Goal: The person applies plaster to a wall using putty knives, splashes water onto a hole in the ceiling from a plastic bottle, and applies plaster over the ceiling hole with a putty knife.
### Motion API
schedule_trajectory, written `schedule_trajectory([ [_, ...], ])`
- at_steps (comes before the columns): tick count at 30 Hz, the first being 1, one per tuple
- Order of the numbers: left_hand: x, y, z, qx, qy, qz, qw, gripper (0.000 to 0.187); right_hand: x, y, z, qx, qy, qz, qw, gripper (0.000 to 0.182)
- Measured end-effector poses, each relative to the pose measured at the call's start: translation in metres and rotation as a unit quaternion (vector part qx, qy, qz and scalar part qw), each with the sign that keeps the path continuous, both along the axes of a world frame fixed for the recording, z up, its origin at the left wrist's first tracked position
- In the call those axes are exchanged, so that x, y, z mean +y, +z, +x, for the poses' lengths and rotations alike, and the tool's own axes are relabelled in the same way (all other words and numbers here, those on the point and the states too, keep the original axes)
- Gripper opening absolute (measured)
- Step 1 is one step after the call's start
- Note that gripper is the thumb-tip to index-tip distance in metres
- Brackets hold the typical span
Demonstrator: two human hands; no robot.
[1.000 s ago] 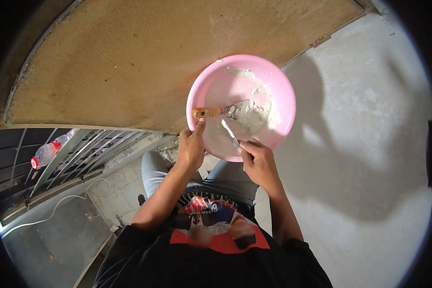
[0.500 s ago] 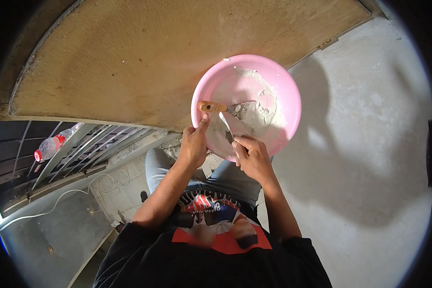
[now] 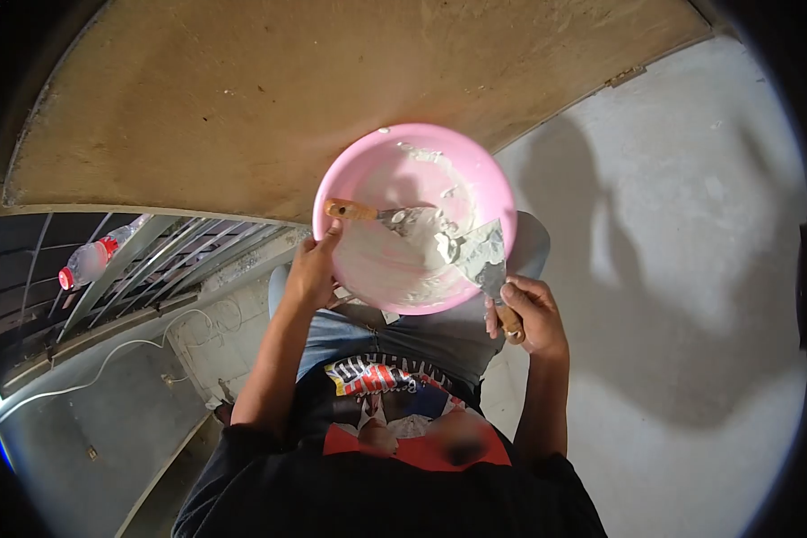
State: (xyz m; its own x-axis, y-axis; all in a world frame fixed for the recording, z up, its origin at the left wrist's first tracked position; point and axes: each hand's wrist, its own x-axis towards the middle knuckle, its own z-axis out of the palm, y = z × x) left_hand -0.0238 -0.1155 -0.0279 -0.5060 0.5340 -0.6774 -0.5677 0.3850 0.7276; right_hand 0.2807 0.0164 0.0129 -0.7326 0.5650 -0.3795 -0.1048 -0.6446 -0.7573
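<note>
A pink plastic bowl [image 3: 378,176] smeared with white plaster paste sits in front of me at chest height. My left hand [image 3: 312,271] grips its near left rim, thumb over the edge. Inside the bowl lies a second putty knife [image 3: 368,213] with a wooden handle, its blade buried in the paste. My right hand [image 3: 531,314] is closed on the wooden handle of a wide putty knife [image 3: 480,253], whose paste-covered blade rests on the bowl's right rim.
A tan board [image 3: 242,99] fills the upper part of the view. A grey plastered wall [image 3: 690,269] with my shadow is on the right. At left are metal bars [image 3: 143,278], a plastic bottle with a red label [image 3: 88,263] and a white cable [image 3: 108,381].
The bowl has shifted left and lower. My right hand moved from the bowl's near rim to its right side, and the knife's blade now lies flat with paste on it.
</note>
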Motion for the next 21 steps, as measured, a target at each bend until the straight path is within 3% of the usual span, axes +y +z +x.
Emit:
schedule_trajectory([
  [2, -0.02, -0.028, -0.02, 0.037, -0.008, -0.044, 0.998, 0.054, 0.005, 0.0, -0.001, 0.005, -0.004, 0.011, 1.0, 0.021],
  [3, -0.014, 0.003, -0.013, 0.027, -0.023, -0.005, 0.999, 0.055, 0.01, -0.004, 0.0, 0.012, 0.007, 0.02, 1.0, 0.023],
  [6, -0.028, -0.023, -0.031, 0.11, -0.093, -0.047, 0.988, 0.055, 0.021, -0.012, -0.003, -0.01, 0.033, 0.001, 0.999, 0.024],
  [9, -0.026, -0.015, -0.038, 0.128, -0.113, -0.118, 0.978, 0.053, 0.019, -0.031, -0.006, 0.008, -0.002, -0.018, 1.0, 0.023],
  [13, -0.03, -0.021, -0.066, 0.098, -0.22, -0.106, 0.965, 0.046, 0.015, -0.039, -0.015, 0.063, 0.018, -0.011, 0.998, 0.021],
  [18, -0.005, -0.019, -0.059, 0.166, -0.321, -0.127, 0.924, 0.041, 0.016, -0.05, -0.02, -0.03, 0.064, 0.005, 0.997, 0.021],
  [21, -0.007, -0.047, -0.066, 0.196, -0.284, -0.126, 0.93, 0.041, 0.01, -0.052, -0.029, -0.069, 0.093, 0.028, 0.993, 0.026],
])
